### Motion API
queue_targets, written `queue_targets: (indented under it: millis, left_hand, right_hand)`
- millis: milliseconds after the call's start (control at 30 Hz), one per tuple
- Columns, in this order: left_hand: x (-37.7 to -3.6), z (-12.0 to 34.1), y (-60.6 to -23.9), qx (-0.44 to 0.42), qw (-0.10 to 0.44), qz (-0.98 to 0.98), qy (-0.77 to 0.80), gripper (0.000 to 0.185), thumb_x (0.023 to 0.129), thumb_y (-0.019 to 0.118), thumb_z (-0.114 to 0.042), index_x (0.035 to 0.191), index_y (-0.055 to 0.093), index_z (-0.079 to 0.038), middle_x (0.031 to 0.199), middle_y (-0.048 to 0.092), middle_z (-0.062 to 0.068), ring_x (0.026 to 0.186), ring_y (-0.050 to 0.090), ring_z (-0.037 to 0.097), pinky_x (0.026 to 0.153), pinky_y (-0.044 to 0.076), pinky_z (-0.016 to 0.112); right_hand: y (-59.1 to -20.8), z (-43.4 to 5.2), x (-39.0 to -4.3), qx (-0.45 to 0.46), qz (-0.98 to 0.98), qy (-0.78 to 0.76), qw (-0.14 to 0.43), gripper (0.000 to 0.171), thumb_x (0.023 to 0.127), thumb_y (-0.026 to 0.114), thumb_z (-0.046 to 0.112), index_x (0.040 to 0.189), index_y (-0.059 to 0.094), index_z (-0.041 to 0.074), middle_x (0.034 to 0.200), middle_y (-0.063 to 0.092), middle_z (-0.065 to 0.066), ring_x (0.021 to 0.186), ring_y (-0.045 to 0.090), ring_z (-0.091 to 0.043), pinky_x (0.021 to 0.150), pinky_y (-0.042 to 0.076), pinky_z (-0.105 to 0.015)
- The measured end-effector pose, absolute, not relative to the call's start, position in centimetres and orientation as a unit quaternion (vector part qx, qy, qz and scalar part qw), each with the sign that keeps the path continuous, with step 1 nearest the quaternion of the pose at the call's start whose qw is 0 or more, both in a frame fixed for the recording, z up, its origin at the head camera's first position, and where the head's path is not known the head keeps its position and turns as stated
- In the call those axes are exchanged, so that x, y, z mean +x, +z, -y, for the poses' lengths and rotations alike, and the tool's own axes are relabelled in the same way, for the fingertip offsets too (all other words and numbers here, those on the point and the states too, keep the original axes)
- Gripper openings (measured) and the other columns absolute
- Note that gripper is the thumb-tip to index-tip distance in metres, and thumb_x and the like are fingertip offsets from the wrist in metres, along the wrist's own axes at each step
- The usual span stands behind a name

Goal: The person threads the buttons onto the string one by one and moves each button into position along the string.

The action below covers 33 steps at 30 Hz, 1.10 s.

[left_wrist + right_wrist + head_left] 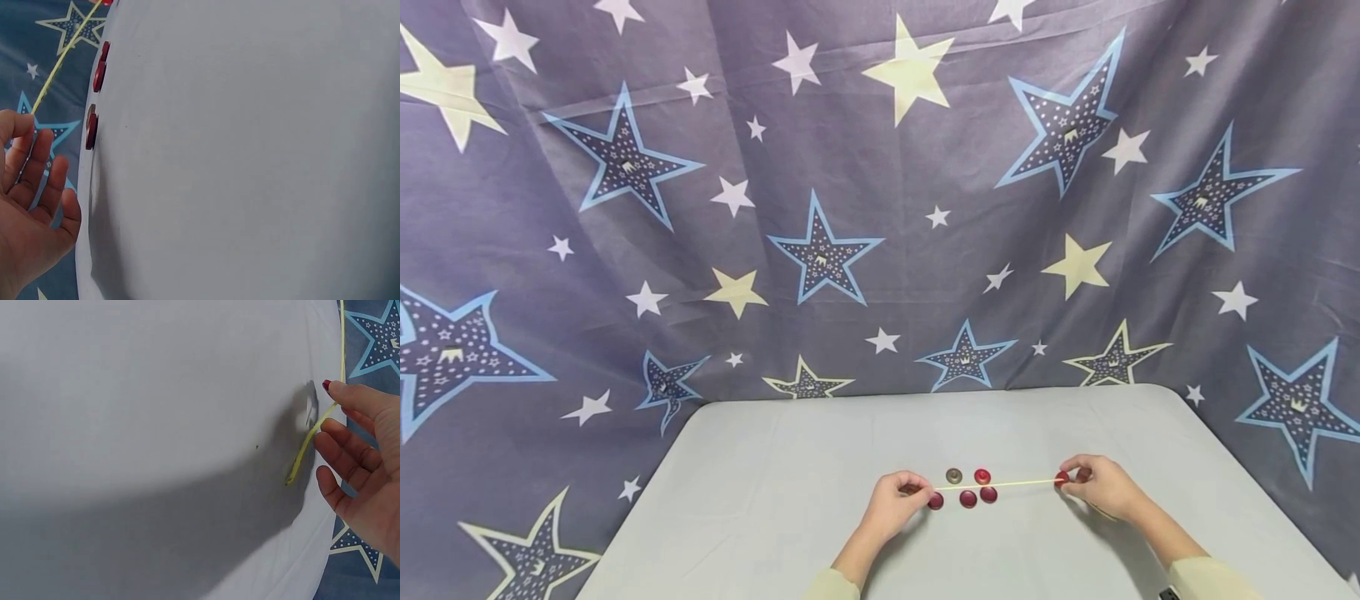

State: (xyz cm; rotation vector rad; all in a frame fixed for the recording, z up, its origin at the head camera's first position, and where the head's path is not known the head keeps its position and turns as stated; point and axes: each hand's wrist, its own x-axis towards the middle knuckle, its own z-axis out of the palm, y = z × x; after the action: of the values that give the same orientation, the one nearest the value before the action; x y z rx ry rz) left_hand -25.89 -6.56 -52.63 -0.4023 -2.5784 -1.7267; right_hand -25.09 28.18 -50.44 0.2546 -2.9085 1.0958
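Observation:
A thin yellow cord [1018, 482] is stretched nearly level between my hands, above the table. My left hand [890, 506] pinches one end of it between thumb and forefinger, the other fingers loosely bent. At the right, my right hand [1108, 486] pinches a round red button [1062, 479] together with the cord. Most of that button is hidden by the thumb in the right wrist view, where the cord's loose tail [301, 456] hangs below the fingers. Several dark red buttons [967, 498] lie under the cord, one close beside my left fingertips.
A bronze-coloured button [953, 475] and a brighter red button [982, 476] lie just beyond the cord. The table [760, 517] wears a pale cloth. Behind it hangs a grey-purple curtain [865, 150] with stars.

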Motion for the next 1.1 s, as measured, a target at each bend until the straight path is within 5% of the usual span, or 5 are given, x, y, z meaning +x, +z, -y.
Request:
queue_targets:
  millis: [1100]
  left_hand:
    - [-26.0, 7.1, -53.1, -0.119, -0.003, 0.820, -0.560, 0.012, 0.078, 0.070, -0.016, 0.083, 0.068, -0.006, 0.079, 0.068, 0.004, 0.072, 0.055, 0.005, 0.066, 0.045, 0.019]
  right_hand:
    - [-50.8, -29.9, -24.7, 0.056, 0.932, 0.357, -0.005, 0.025, 0.076, 0.071, 0.011, 0.098, 0.066, 0.000, 0.070, 0.055, -0.001, 0.055, 0.044, -0.006, 0.051, 0.038, -0.022]
